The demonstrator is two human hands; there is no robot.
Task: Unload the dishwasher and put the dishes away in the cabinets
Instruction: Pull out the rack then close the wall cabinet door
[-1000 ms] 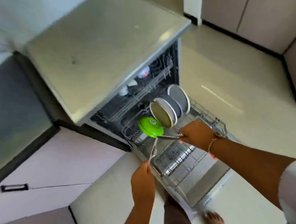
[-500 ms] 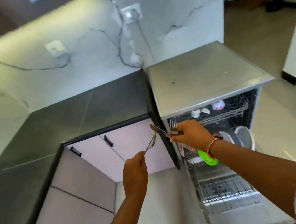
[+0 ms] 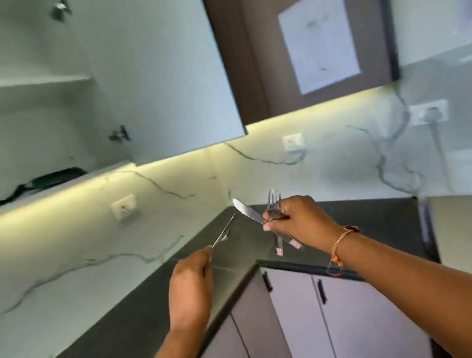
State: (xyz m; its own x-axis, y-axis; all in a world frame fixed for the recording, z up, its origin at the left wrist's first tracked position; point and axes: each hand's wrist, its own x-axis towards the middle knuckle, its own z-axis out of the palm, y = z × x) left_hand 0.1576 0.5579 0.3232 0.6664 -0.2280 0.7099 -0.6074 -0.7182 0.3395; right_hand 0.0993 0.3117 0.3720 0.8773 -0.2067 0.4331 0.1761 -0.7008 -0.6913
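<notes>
Steel table knife [image 3: 246, 210] & steel fork [image 3: 274, 200] clamped in right hand [image 3: 295, 218], tips up, over dark tabletop [image 3: 368, 224] inner corner. Thin steel utensil [image 3: 224, 232], prob. spoon, pinched in left hand [image 3: 190, 285] fingers [image 3: 206, 256], just beside knife tip.

Upright fork [image 3: 274, 200], tilted knife [image 3: 247, 210]

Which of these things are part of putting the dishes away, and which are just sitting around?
Part of the job:
knife and fork in the right hand
spoon in the left hand
open upper cabinet

Just there:
dark object on the cabinet shelf
wall sockets
paper sheet on the brown cabinet
</notes>
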